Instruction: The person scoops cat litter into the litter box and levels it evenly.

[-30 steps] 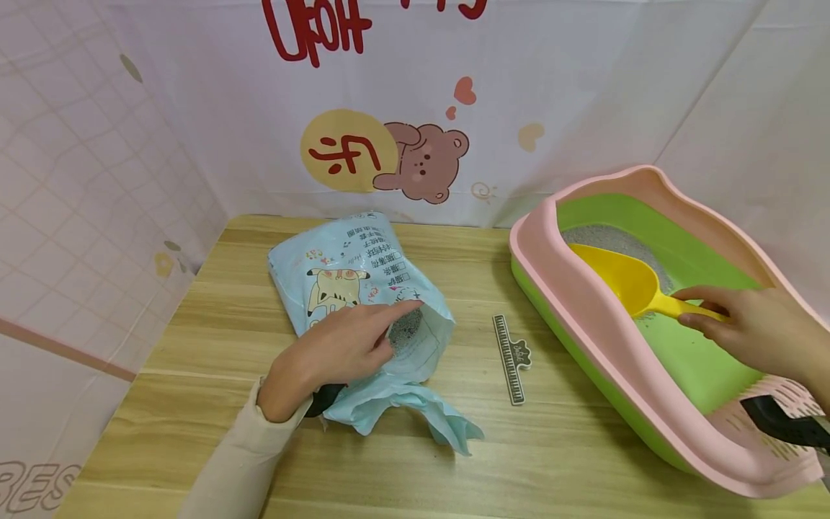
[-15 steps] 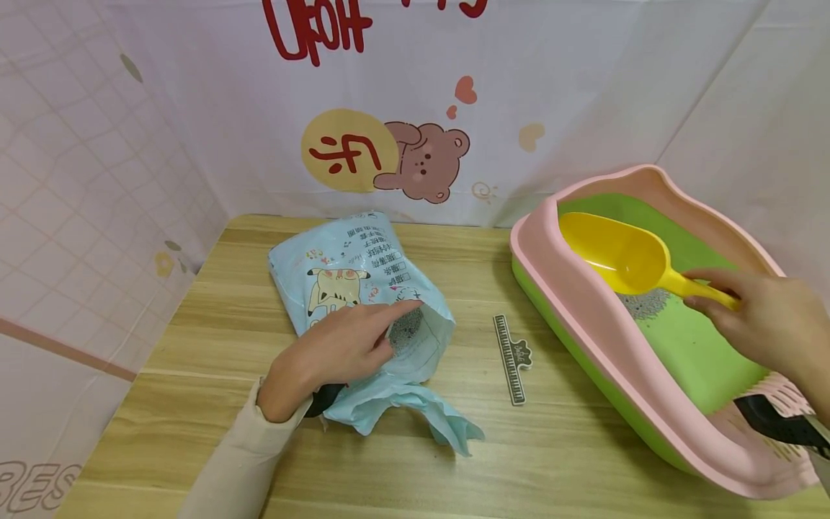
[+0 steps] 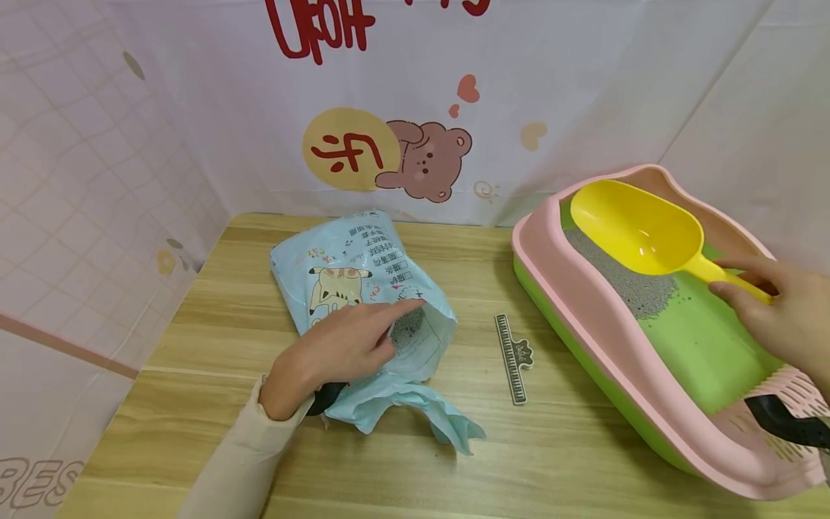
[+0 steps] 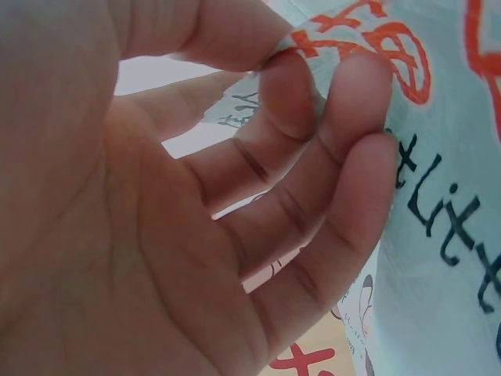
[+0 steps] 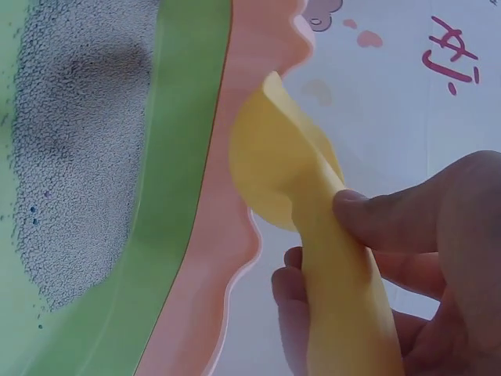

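Note:
My right hand (image 3: 772, 303) grips the handle of a yellow scoop (image 3: 638, 227), whose bowl looks empty and hangs over the far part of a pink-rimmed green litter box (image 3: 583, 310). Beneath the scoop, a patch of grey cat litter (image 3: 638, 288) covers part of the box floor. On the left, my left hand (image 3: 337, 346) pinches the edge of a light-blue litter bag (image 3: 363, 252) between thumb and fingertips, as the left wrist view shows. The bag lies on its side, its mouth facing right with grey litter inside.
A flat dark clip (image 3: 514, 359) with a comb-like edge lies on the wooden table (image 3: 454, 483) between bag and box. A printed cloth (image 3: 246, 108) hangs behind the table. A torn flap (image 3: 447, 422) of the bag trails toward the front.
The scoop has risen from the litter at the box's left side and moved up and slightly right, its bowl now empty, uncovering the grey patch. The left hand and bag stay put.

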`<state>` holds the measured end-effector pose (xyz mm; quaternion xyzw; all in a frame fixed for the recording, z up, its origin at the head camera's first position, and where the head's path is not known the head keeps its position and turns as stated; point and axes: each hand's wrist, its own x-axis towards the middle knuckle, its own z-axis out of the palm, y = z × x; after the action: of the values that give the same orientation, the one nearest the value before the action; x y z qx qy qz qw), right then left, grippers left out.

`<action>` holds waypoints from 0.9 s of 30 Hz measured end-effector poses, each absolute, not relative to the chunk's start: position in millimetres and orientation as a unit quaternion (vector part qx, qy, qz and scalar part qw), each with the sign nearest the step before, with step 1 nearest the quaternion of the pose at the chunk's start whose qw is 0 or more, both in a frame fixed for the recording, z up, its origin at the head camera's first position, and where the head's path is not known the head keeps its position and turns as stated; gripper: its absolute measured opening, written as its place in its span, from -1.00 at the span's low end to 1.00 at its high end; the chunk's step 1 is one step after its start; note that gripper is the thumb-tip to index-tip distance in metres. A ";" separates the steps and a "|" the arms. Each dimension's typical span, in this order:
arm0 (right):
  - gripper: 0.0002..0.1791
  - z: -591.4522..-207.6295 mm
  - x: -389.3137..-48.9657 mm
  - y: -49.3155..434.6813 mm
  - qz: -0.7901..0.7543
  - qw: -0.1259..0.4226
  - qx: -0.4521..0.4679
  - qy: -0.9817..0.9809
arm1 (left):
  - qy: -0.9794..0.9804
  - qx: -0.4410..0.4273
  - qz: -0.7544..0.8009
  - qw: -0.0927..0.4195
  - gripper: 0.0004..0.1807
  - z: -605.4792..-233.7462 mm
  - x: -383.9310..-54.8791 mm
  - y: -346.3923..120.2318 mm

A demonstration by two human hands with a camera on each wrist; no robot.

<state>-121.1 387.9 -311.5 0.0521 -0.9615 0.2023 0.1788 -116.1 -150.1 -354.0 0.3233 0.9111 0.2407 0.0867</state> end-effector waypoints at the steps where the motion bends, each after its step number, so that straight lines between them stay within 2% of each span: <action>1: -0.79 -311.7 -121.0 388.8 0.223 0.182 0.050 -0.956 | 0.911 0.324 0.240 0.086 -0.23 -353.8 -116.1 -150.0; 2: -0.81 -311.8 -120.9 389.8 0.244 0.184 0.048 -0.951 | 0.911 0.324 0.239 0.086 -0.24 -353.6 -116.0 -149.8; 7: -0.25 -311.9 -119.2 392.1 0.346 0.181 0.045 -0.920 | 0.911 0.327 0.237 0.085 -0.23 -353.0 -115.9 -149.4; 14: -0.27 -306.4 -115.4 383.0 0.412 0.169 0.042 -0.894 | 0.909 0.325 0.243 0.091 -0.23 -353.3 -115.6 -149.6; 24: -0.33 -298.9 -102.7 353.8 0.382 0.147 0.056 -0.911 | 0.909 0.326 0.242 0.090 -0.23 -353.7 -116.2 -149.7; 25: -0.36 -298.7 -101.5 351.6 0.374 0.144 0.058 -0.914 | 0.909 0.326 0.243 0.090 -0.23 -353.7 -116.2 -149.8; 27: -0.54 -298.2 -99.1 346.2 0.354 0.142 0.064 -0.922 | 0.909 0.326 0.244 0.091 -0.23 -353.7 -116.3 -150.0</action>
<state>-99.1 346.2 -298.2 0.0636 -0.9222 0.3542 0.1416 -116.3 -150.0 -353.7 0.3260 0.9088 0.2440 0.0912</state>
